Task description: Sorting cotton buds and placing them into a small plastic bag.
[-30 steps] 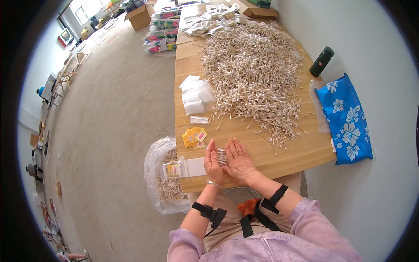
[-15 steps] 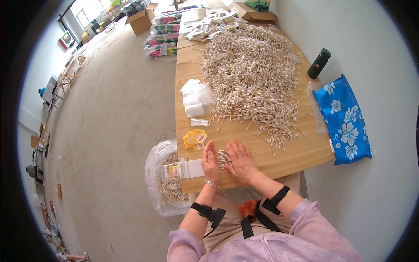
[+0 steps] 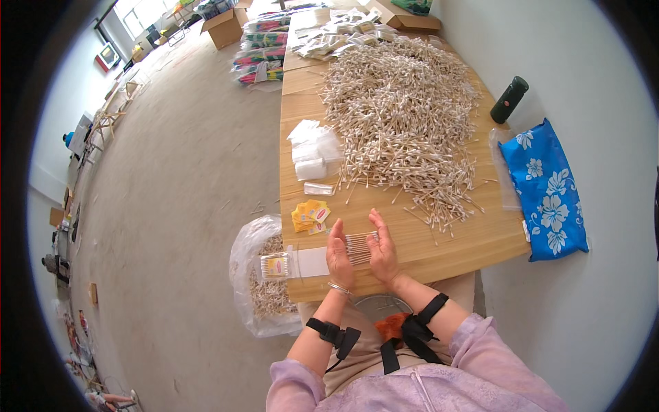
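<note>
Bare left hand and bare right hand stand on edge at the near end of the pale-brown wooden table, palms facing. Fingers of both extended, none curled round anything. Between them: a flat row of thin white-tipped cotton swabs, lying crosswise, ends close to each palm; cannot tell whether either palm presses. Left of left hand: white rectangular card, then a clear packet with yellow label. Beyond: fanned yellow cards; farther, a broad loose swab heap.
</note>
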Demonstrator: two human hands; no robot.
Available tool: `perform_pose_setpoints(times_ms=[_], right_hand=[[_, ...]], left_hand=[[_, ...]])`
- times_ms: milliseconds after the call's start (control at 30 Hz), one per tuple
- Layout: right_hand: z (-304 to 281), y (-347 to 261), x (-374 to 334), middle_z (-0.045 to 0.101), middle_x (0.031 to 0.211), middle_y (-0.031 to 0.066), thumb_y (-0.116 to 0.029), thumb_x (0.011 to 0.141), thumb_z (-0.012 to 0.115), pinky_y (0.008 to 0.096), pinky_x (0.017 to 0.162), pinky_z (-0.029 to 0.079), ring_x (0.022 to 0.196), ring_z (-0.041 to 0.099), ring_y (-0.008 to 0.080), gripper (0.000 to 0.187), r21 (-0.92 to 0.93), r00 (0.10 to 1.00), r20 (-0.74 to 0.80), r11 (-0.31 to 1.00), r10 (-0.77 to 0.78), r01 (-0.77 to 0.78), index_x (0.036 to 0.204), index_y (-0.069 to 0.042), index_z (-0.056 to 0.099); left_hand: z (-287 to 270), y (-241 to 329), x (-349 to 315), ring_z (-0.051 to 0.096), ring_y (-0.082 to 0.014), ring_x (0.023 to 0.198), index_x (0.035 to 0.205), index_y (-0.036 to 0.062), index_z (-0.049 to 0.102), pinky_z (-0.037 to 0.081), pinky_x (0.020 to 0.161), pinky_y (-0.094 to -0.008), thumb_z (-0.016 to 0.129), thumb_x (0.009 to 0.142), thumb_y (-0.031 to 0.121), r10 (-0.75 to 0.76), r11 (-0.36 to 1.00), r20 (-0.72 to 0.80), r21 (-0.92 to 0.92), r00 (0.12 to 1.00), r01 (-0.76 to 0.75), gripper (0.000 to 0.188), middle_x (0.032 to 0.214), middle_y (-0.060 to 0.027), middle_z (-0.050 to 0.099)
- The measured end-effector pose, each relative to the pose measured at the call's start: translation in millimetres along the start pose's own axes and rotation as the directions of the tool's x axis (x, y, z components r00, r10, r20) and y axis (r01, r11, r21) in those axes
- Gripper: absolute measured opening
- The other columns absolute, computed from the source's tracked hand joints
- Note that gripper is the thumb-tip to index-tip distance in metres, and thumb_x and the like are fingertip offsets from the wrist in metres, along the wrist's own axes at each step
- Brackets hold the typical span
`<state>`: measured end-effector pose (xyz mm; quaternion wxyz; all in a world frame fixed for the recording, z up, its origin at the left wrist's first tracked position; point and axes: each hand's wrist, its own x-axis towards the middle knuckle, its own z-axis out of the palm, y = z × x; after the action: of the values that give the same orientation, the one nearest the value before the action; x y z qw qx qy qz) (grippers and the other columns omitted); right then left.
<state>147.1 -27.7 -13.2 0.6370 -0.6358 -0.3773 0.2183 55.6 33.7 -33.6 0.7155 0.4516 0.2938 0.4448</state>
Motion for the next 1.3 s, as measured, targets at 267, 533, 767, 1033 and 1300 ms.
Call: perform_pose_setpoints(times_ms=[267, 533, 767, 1033, 1300], right_hand=[[-5, -2, 10, 0.054, 0.121, 0.0158, -0.011, 0.093, 0.044, 0.0403, 0.104, 0.032, 0.114, 0.047, 0.0313, 0.034, -0.441, 0.966, 0.257, 0.887, -0.023, 0.138, 0.125, -0.001, 0.049], [-2, -1, 5, 0.053, 0.127, 0.0105, -0.018, 0.1, 0.038, 0.0302, 0.105, 0.031, 0.12, 0.046, 0.0198, 0.035, 0.108, 0.994, -0.018, 0.989, 0.107, -0.105, 0.128, 0.001, 0.047], [-3, 10, 2, 0.046, 0.138, 0.0138, -0.028, 0.102, 0.036, 0.0306, 0.109, 0.027, 0.129, 0.041, 0.0205, 0.043, 0.236, 0.996, -0.017, 0.968, 0.091, -0.084, 0.131, 0.003, 0.044], [-8, -4, -4, 0.04, 0.143, 0.0146, -0.034, 0.103, 0.034, 0.0338, 0.114, 0.019, 0.139, 0.028, 0.0239, 0.05, 0.15, 0.995, 0.003, 0.984, 0.098, -0.098, 0.137, 0.003, 0.04], [-2, -1, -6, 0.036, 0.146, 0.019, -0.036, 0.101, 0.037, 0.0388, 0.115, 0.016, 0.142, 0.02, 0.0307, 0.053, 0.009, 0.991, 0.134, 1.0, -0.017, 0.016, 0.137, 0.002, 0.039]], left_hand=[[-1, -2, -2, 0.031, -0.022, 0.137, 0.141, -0.0014, 0.034, 0.023, 0.114, -0.0345, 0.036, 0.102, 0.038, 0.011, 0.995, -0.094, -0.102, 0.996, -0.02, 0.056, 0.146, -0.0139, 0.036], [-4, 2, -3, 0.031, -0.0238, 0.137, 0.14, -0.0029, 0.033, 0.022, 0.115, -0.0358, 0.037, 0.101, 0.038, -0.051, 0.995, -0.059, -0.084, 0.997, 0.046, 0.057, 0.145, -0.0152, 0.036], [-1, 7, -2, 0.031, -0.0241, 0.137, 0.14, -0.0046, 0.033, 0.021, 0.115, -0.0366, 0.037, 0.101, 0.04, -0.027, 0.997, 0.006, -0.073, 1.0, 0.027, 0.059, 0.144, -0.0155, 0.037], [-15, -3, -4, 0.029, -0.0229, 0.138, 0.142, -0.0042, 0.03, 0.02, 0.115, -0.036, 0.035, 0.101, 0.044, -0.029, 0.999, 0.025, -0.026, 0.999, 0.03, 0.063, 0.147, -0.0145, 0.034], [-14, -2, -5, 0.03, -0.022, 0.137, 0.14, -0.0042, 0.034, 0.022, 0.115, -0.0348, 0.034, 0.101, 0.044, -0.017, 1.0, 0.048, 0.006, 0.999, 0.017, 0.063, 0.146, -0.0137, 0.036]])
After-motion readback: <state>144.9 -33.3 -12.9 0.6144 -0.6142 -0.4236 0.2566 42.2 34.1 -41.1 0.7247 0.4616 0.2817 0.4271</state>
